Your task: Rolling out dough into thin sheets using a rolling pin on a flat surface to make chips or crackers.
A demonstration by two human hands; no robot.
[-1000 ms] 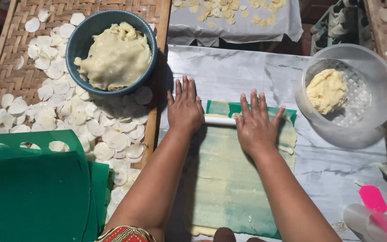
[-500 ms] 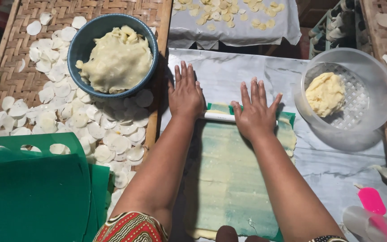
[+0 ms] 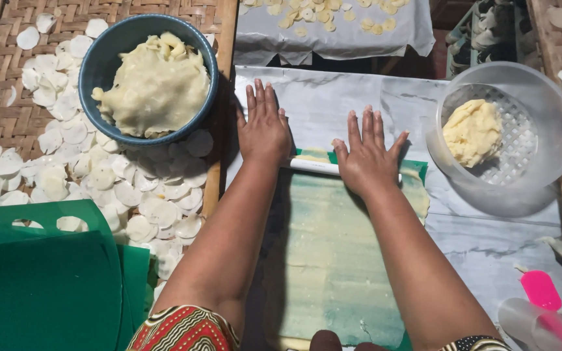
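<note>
Beside our left hand (image 3: 265, 130), a blue bowl (image 3: 99, 65) holds pale dough (image 3: 157, 88); the clear bowl (image 3: 554, 117) holds a smaller lump (image 3: 473, 132). Our right hand (image 3: 367, 162) joins it, fingers spread flat on the white rolling pin (image 3: 313, 167).

Smooth white plastic rolling pin (image 3: 313, 167) on a thin, matt dough sheet (image 3: 333, 260) over green plastic. Tabletop (image 3: 489, 240): glossy marbled film. At 10 o'clock, rough woven bamboo tray (image 3: 8, 123); blue bowl (image 3: 99, 71), smooth. At 2 o'clock, translucent plastic bowl (image 3: 548, 110) with perforated base.
</note>
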